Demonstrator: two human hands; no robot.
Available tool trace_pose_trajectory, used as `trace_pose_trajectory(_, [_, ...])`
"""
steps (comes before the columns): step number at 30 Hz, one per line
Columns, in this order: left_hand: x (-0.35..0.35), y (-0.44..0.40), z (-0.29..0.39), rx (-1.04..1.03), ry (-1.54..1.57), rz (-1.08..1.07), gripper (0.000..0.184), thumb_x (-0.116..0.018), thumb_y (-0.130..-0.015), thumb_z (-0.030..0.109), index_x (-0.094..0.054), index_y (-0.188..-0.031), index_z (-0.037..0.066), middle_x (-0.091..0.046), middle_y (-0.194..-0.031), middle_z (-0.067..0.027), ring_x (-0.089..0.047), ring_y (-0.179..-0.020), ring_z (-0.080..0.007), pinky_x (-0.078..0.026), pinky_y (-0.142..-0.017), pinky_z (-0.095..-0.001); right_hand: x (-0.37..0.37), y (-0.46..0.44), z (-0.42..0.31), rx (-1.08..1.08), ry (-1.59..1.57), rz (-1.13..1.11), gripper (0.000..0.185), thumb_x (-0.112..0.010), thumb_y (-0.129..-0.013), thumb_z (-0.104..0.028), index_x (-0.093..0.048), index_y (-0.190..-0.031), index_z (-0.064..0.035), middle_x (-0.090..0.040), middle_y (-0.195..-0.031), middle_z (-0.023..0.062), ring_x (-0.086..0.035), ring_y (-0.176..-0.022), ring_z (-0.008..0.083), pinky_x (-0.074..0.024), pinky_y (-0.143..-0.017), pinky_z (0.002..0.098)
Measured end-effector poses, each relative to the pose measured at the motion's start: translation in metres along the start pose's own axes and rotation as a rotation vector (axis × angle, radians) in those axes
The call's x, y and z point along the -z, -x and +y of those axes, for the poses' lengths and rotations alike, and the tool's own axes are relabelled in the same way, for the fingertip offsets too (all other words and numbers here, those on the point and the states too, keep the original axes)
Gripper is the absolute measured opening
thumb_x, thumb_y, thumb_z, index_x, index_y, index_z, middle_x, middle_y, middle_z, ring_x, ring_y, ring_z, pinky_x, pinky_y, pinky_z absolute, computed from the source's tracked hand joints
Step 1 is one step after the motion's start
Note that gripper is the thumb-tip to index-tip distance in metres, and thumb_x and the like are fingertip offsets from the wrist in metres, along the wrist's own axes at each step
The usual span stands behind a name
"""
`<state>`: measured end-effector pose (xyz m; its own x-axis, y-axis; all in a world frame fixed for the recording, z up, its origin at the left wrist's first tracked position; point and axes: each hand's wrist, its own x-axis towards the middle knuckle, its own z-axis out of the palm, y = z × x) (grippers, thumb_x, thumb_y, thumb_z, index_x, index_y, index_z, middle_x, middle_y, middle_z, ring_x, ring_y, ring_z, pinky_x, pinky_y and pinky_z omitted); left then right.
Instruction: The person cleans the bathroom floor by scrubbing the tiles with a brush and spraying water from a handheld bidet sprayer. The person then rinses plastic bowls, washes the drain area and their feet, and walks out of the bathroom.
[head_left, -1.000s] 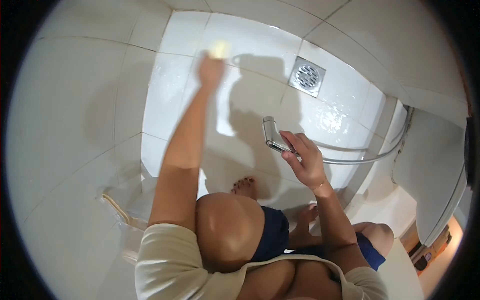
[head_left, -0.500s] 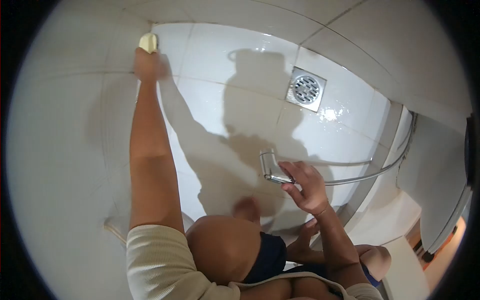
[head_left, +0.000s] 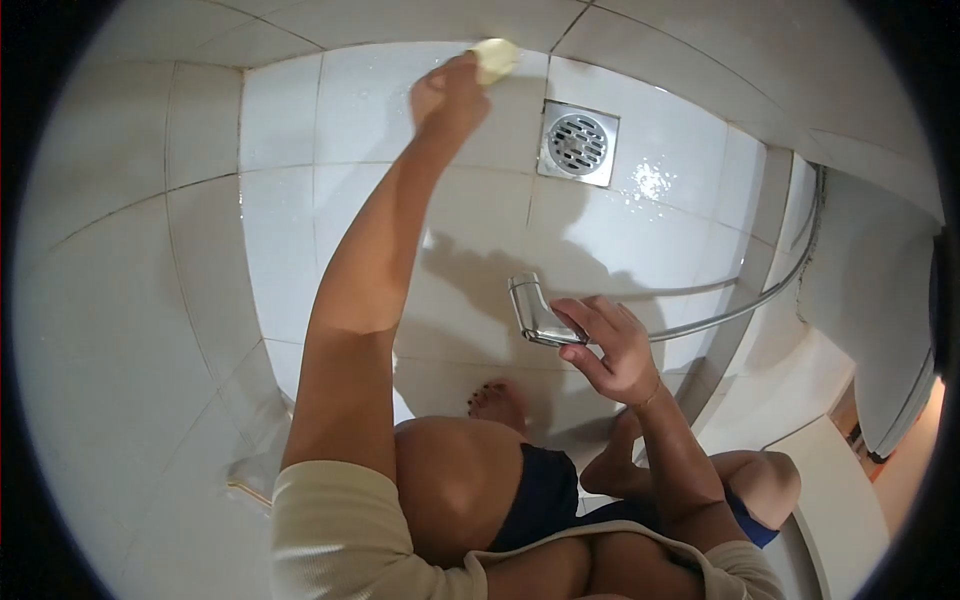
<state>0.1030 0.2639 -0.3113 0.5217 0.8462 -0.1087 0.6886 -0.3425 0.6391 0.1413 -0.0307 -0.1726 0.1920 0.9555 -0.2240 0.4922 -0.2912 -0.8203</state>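
Observation:
At the far side of the wet tiled floor (head_left: 380,110), my left hand (head_left: 448,95) is closed round a pale yellow rounded block (head_left: 496,60). Whether it is a brush or a sponge I cannot tell. The block is by the base of the far wall, left of the floor drain. My right hand (head_left: 622,355) grips a chrome hand sprayer (head_left: 534,312), with its head turned toward the far wall. A metal hose (head_left: 745,315) runs from behind that hand to the right. No water stream shows at the sprayer's head.
A square metal floor drain (head_left: 580,143) is set in the floor near the far wall. Tiled walls rise at the left and at the back. A raised ledge (head_left: 740,290) edges the right side, by a white toilet (head_left: 880,330). My bare foot (head_left: 497,403) rests on the floor.
My left hand has moved right with the yellow block, from the far left corner along the back wall toward the drain. My right hand still holds the sprayer in about the same place.

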Motion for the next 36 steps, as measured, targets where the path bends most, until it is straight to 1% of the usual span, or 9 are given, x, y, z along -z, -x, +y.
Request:
trace_pose_trajectory(6, [-0.019,-0.001,0.039,-0.455,-0.236,-0.218,0.027,-0.062,-0.075,0.018,-0.054,-0.098,0.007,-0.062,-0.092,-0.0122,-0.058,-0.089,-0.0319,-0.046,-0.076,-0.0396,-0.001,0.005,0.000,0.012,-0.009,0.024,0.042,-0.062,-0.077,-0.030,-0.055,-0.112,-0.0090,-0.055,-0.086,0.0071,-0.054,-0.071,0.0264,-0.0413,-0.064,0.0349])
trace_pose_trajectory(10, [-0.025,0.019,0.068,-0.487,-0.137,-0.372,0.024,-0.062,-0.069,0.011,-0.056,-0.092,0.008,-0.063,-0.081,-0.0114,-0.061,-0.079,-0.0302,-0.048,-0.069,-0.0405,0.002,0.010,0.001,0.054,-0.035,0.057,0.043,-0.064,-0.075,-0.028,-0.056,-0.112,-0.0088,-0.054,-0.086,0.0075,-0.053,-0.072,0.0264,-0.0407,-0.064,0.0338])
trace_pose_trajectory(12, [-0.026,0.019,0.080,-0.498,-0.001,-0.107,0.026,-0.061,-0.071,0.011,-0.055,-0.095,0.009,-0.063,-0.084,-0.0115,-0.061,-0.080,-0.0302,-0.048,-0.069,-0.0405,0.005,0.014,0.007,0.055,-0.014,0.068,0.043,-0.064,-0.074,-0.028,-0.057,-0.111,-0.0087,-0.054,-0.085,0.0074,-0.052,-0.071,0.0264,-0.0405,-0.064,0.0335])
trace_pose_trajectory(16, [-0.024,-0.022,0.102,-0.626,-0.445,-0.344,0.025,-0.058,-0.078,0.013,-0.056,-0.102,0.010,-0.061,-0.100,-0.0125,-0.057,-0.094,-0.0307,-0.046,-0.079,-0.0407,0.013,0.013,0.011,-0.022,-0.076,0.048,0.043,-0.065,-0.074,-0.028,-0.057,-0.111,-0.0088,-0.052,-0.081,0.0073,-0.050,-0.069,0.0263,-0.0399,-0.063,0.0335])
trace_pose_trajectory(20, [-0.061,-0.024,0.096,-0.593,-0.346,-0.324,0.028,-0.059,-0.076,0.013,-0.055,-0.103,0.008,-0.060,-0.100,-0.0135,-0.057,-0.093,-0.0307,-0.045,-0.079,-0.0400,0.021,0.017,0.020,-0.016,-0.041,0.057,0.043,-0.065,-0.074,-0.029,-0.057,-0.112,-0.0094,-0.051,-0.080,0.0070,-0.050,-0.068,0.0261,-0.0398,-0.063,0.0338])
trace_pose_trajectory(22, [-0.061,-0.027,0.106,-0.570,-0.096,-0.724,0.030,-0.059,-0.076,0.016,-0.055,-0.104,0.007,-0.060,-0.099,-0.0138,-0.057,-0.093,-0.0308,-0.045,-0.078,-0.0394,0.024,0.019,0.024,-0.024,-0.063,0.074,0.043,-0.065,-0.074,-0.028,-0.057,-0.112,-0.0096,-0.052,-0.080,0.0069,-0.050,-0.068,0.0260,-0.0399,-0.063,0.0338])
trace_pose_trajectory(26, [-0.060,-0.009,0.124,-0.399,0.205,-0.449,0.034,-0.059,-0.077,0.021,-0.054,-0.107,0.008,-0.060,-0.099,-0.0137,-0.057,-0.092,-0.0307,-0.045,-0.079,-0.0375,0.032,0.023,0.040,0.029,-0.067,0.115,0.043,-0.067,-0.073,-0.025,-0.057,-0.112,-0.0093,-0.052,-0.082,0.0064,-0.051,-0.068,0.0259,-0.0397,-0.063,0.0335])
trace_pose_trajectory(29, [-0.057,-0.032,0.104,-0.570,-0.176,-0.213,0.032,-0.059,-0.079,0.027,-0.056,-0.103,0.008,-0.061,-0.096,-0.0134,-0.057,-0.091,-0.0337,-0.045,-0.078,-0.0408,0.040,0.025,0.058,-0.046,-0.068,0.134,0.045,-0.066,-0.073,-0.025,-0.056,-0.114,-0.0088,-0.053,-0.083,0.0063,-0.052,-0.069,0.0261,-0.0398,-0.063,0.0337])
trace_pose_trajectory(36, [0.026,0.046,-0.025,-0.165,-0.085,0.314,0.022,-0.062,-0.079,0.016,-0.055,-0.092,0.000,-0.061,-0.085,-0.0152,-0.059,-0.074,-0.0273,-0.046,-0.065,-0.0358,0.033,0.024,0.057,-0.069,0.021,-0.059,0.042,-0.063,-0.076,-0.029,-0.055,-0.114,-0.0112,-0.056,-0.087,0.0073,-0.054,-0.075,0.0265,-0.0416,-0.069,0.0354])
